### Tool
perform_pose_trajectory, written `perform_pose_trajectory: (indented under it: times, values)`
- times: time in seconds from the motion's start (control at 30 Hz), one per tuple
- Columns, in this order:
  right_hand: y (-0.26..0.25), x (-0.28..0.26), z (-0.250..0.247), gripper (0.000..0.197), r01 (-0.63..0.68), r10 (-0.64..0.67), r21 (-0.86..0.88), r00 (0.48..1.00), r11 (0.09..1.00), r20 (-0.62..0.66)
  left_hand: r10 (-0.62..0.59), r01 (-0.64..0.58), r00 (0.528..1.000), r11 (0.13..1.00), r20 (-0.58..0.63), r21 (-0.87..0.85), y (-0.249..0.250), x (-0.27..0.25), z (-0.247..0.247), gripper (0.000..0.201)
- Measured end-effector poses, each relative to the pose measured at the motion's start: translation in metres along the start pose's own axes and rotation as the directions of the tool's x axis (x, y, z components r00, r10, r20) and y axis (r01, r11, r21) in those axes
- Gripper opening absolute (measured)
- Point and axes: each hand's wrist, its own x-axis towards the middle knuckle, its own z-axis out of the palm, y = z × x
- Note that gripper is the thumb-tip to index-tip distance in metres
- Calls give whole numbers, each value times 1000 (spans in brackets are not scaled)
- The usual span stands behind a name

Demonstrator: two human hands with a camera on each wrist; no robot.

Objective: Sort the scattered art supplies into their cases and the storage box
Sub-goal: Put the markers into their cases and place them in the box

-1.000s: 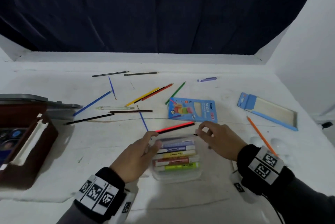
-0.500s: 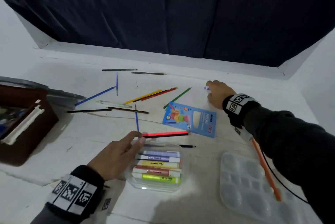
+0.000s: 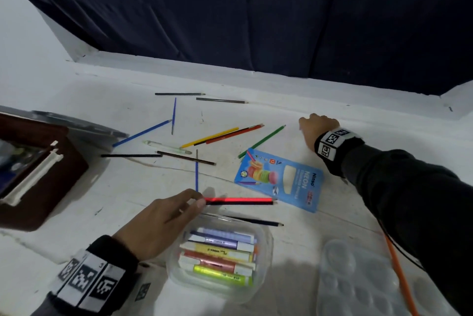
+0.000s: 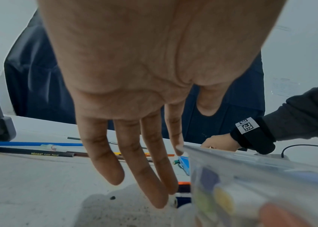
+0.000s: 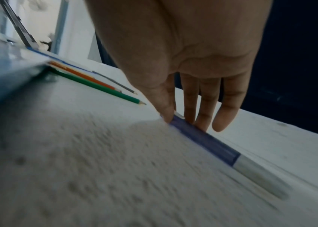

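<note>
A clear plastic case (image 3: 267,244) holds several highlighters at the near middle. My left hand (image 3: 190,204) lies flat beside its left rim, fingers straight (image 4: 144,184), with the fingertips by the end of a red pencil (image 3: 238,199). Far across the table, my right hand (image 3: 311,125) reaches down onto a purple marker (image 5: 203,138). In the right wrist view its thumb and fingers (image 5: 181,119) pinch the marker's end as it lies on the table. A blue pencil box (image 3: 281,180) lies between the hands.
A brown storage box (image 3: 46,175) stands open at the left edge. Several loose pencils lie mid-table, among them a green one (image 3: 261,141) and a blue one (image 3: 142,133). A clear palette (image 3: 358,282) and an orange pencil (image 3: 399,272) lie at the near right.
My right hand left the case and reached to the far right, onto the purple marker. My left hand stayed beside the case.
</note>
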Motion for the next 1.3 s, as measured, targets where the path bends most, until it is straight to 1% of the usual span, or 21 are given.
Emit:
perform_pose_trajectory:
  times: [0.1,0.2,0.33,0.43,0.57,0.63,0.73,0.77,0.83,0.9,0.93,1.0,1.07,1.1,1.13,1.2,1.23,1.3]
  values:
    - [-12,-6,-9,32,32,-30,21,998,999,-54,26,-26,1000,1000,-16,9,1,0,-2,40]
    - [-28,-25,-28,31,66,-59,45,987,997,-147,40,-40,999,999,-12,-6,-1,-2,-3,35]
    - [-53,-66,-66,32,179,-126,171,951,969,-283,79,-79,997,996,-6,-42,-3,-11,-6,34]
    - [-78,-111,-94,31,272,-137,367,925,890,-355,96,-97,995,995,-22,-37,-9,-21,-7,27]
    - [-111,-176,-104,18,296,-77,564,922,771,-379,116,-118,993,990,-37,-75,-26,-33,-9,20]
    - [-127,-203,-101,14,283,-27,676,931,680,-363,101,-104,994,986,-31,-132,-33,-39,-8,19]
    - [-146,-234,-90,15,256,104,808,927,530,-362,129,-120,991,973,31,-196,-39,-43,-8,24]
    - [-150,-243,-86,17,240,152,851,926,468,-345,135,-124,990,971,41,-206,-41,-44,-8,26]
    - [-157,-258,-76,19,186,221,935,940,303,-258,149,-137,988,968,41,-210,-43,-42,-9,34]
    - [-163,-271,-66,16,113,243,986,960,127,-141,190,-184,982,970,24,-158,-45,-39,-8,46]
    - [-166,-276,-61,14,77,242,995,966,59,-89,217,-214,976,971,25,-103,-46,-37,-7,51]
    - [-171,-285,-48,10,15,233,999,972,-33,-7,262,-263,964,965,45,7,-46,-33,-5,56]
    - [-174,-293,-38,6,-43,210,996,976,-82,59,294,-298,954,952,67,70,-46,-28,-2,58]
    - [-175,-296,-33,5,-62,194,996,978,-69,75,305,-312,949,945,75,99,-47,-25,0,59]
    - [-175,-299,-29,6,-68,188,998,980,-8,68,312,-321,946,939,82,127,-48,-22,1,60]
    - [-174,-303,-22,15,-41,193,982,981,185,4,311,-322,946,934,91,152,-47,-19,2,59]
    - [-175,-305,-20,19,-18,199,967,979,255,-34,306,-317,948,937,91,145,-47,-17,2,57]
    - [-176,-308,-18,19,59,199,937,971,344,-135,303,-312,949,943,90,115,-44,-16,1,53]
